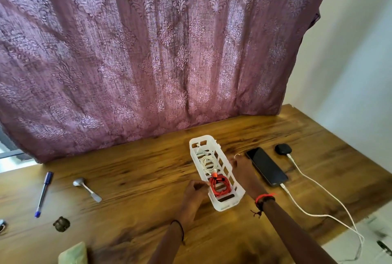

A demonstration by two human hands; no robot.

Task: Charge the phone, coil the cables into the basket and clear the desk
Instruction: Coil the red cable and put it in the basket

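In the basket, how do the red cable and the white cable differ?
The red cable is coiled at the near end of the basket; the white cable lies toward the far end. The red coil looks bulkier, the white one thinner and looser. Both are coiled and lie inside the basket.

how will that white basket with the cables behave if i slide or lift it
Probably light: the white basket is thin slotted plastic holding only the red cable and white cable. It should slide easily on the smooth wooden desk. Being long and narrow, it may swivel if pushed at one end.
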